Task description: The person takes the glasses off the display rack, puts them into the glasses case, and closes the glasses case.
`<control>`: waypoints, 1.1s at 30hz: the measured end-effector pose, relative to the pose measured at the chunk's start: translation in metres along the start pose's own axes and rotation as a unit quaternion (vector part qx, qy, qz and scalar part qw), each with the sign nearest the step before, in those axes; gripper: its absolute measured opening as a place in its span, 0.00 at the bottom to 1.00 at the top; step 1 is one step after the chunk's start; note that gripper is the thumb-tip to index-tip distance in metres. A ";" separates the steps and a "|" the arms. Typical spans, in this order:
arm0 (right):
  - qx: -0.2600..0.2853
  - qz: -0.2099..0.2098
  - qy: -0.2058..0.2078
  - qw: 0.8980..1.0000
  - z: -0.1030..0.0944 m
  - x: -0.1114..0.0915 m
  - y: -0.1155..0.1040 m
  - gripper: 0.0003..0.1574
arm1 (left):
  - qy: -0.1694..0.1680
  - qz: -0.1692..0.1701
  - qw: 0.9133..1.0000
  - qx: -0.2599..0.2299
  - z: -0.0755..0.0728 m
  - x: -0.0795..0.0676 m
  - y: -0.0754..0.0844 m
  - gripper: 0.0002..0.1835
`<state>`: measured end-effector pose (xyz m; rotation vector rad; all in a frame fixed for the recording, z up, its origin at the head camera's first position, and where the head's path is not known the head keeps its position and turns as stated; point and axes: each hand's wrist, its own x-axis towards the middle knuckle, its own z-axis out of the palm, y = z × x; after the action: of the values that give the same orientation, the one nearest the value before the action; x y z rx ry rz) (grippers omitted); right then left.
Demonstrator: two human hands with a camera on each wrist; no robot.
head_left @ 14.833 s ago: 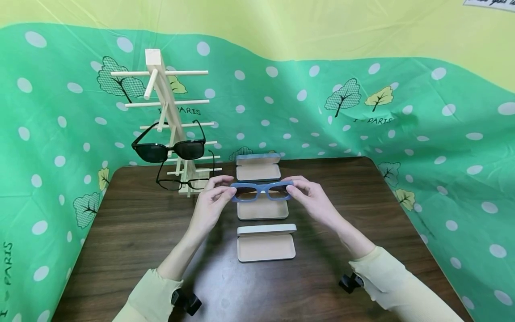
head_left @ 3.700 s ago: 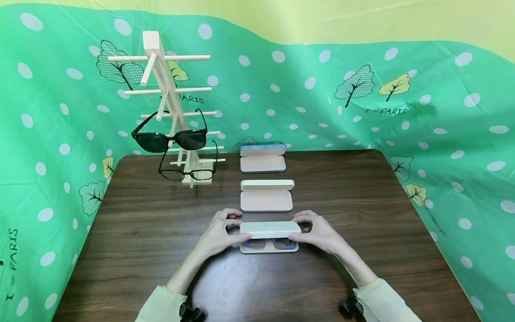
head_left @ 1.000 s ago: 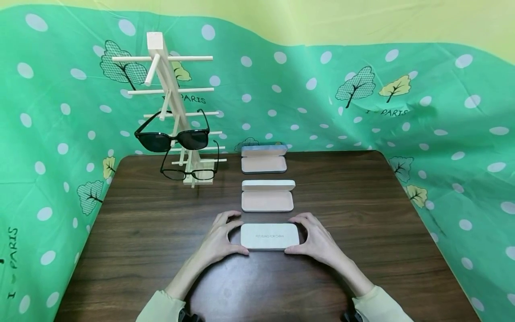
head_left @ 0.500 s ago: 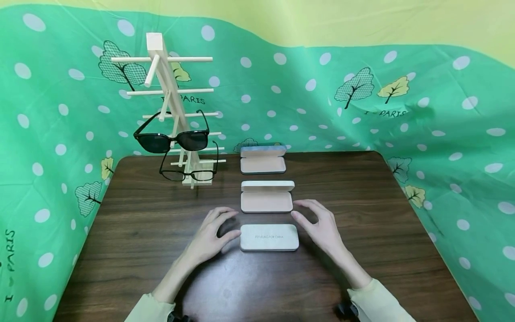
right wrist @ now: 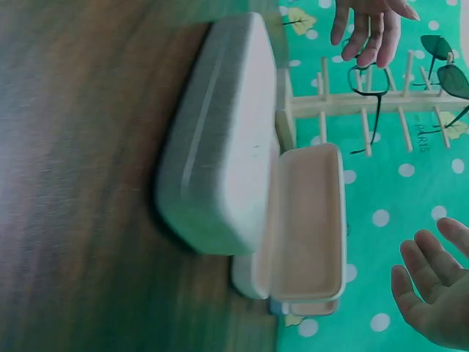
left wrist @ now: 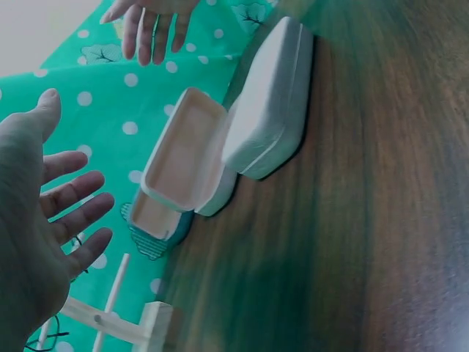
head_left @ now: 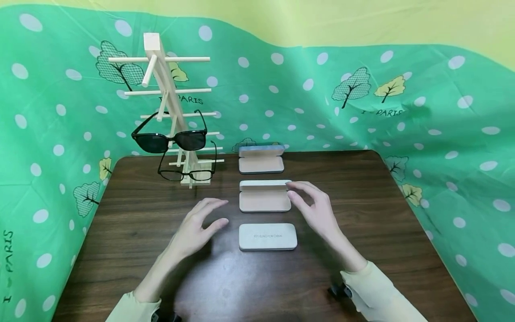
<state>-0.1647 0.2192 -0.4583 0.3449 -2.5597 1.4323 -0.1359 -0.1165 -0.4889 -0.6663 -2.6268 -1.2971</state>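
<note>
A closed white glasses case with faint lettering lies nearest on the table. Behind it stands an open white case with a pale lining, and at the back an open blue case. My left hand hovers left of the closed case, fingers spread and holding nothing. My right hand is at the right end of the middle case, its fingertips overlapping the lid's corner in the head view. In the right wrist view the right hand shows relaxed fingers, apart from the cases.
A pale wooden display rack with pegs stands at the back left. Black sunglasses and black-framed glasses hang on it. A green dotted cloth backs the brown wooden table.
The blue glasses went into the front case, and its lid was shut over them. Both hands have since let go; the left drew back leftward, the right moved up to the middle case.
</note>
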 end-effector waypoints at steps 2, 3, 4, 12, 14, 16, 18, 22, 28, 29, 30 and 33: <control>0.011 -0.002 -0.003 1.000 0.000 0.004 -0.005 0.17 | 0.003 0.004 1.000 0.001 -0.004 0.001 0.002 0.24; 0.014 -0.002 -0.005 1.000 0.000 0.005 -0.006 0.17 | 0.003 0.004 1.000 0.002 -0.005 0.002 0.003 0.23; 0.019 -0.001 -0.007 1.000 0.000 0.007 -0.008 0.17 | 0.005 0.006 1.000 0.003 -0.006 0.003 0.003 0.23; 0.035 -0.004 -0.012 0.999 -0.002 0.020 -0.023 0.17 | 0.005 0.005 1.000 -0.002 -0.022 0.011 0.011 0.22; 0.042 -0.003 -0.012 0.999 -0.003 0.022 -0.027 0.17 | 0.007 0.007 1.000 -0.006 -0.026 0.014 0.013 0.21; 0.055 -0.001 -0.013 0.998 -0.004 0.025 -0.031 0.17 | 0.010 0.015 1.000 -0.008 -0.029 0.017 0.015 0.21; 0.067 -0.001 -0.014 0.998 -0.004 0.028 -0.034 0.17 | 0.011 0.018 1.000 -0.011 -0.032 0.019 0.016 0.21; 0.079 -0.002 -0.014 0.997 -0.002 0.033 -0.040 0.16 | 0.013 0.024 1.000 -0.011 -0.035 0.020 0.017 0.21; 0.106 -0.004 -0.029 0.994 0.003 0.040 -0.050 0.16 | 0.029 0.023 0.999 -0.026 -0.043 0.022 0.017 0.21; 0.113 -0.004 -0.032 0.993 0.005 0.042 -0.052 0.16 | 0.032 0.024 0.999 -0.030 -0.044 0.022 0.017 0.21; 0.119 -0.004 -0.034 0.992 0.006 0.043 -0.054 0.16 | 0.035 0.025 0.998 -0.034 -0.046 0.022 0.018 0.21; 0.129 -0.005 -0.038 0.991 0.009 0.048 -0.060 0.17 | 0.043 0.026 0.998 -0.043 -0.050 0.022 0.019 0.21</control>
<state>-0.1937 0.1756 -0.4013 0.4562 -2.4258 1.7848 -0.1512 -0.1382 -0.4376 -0.6709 -2.4796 -1.3990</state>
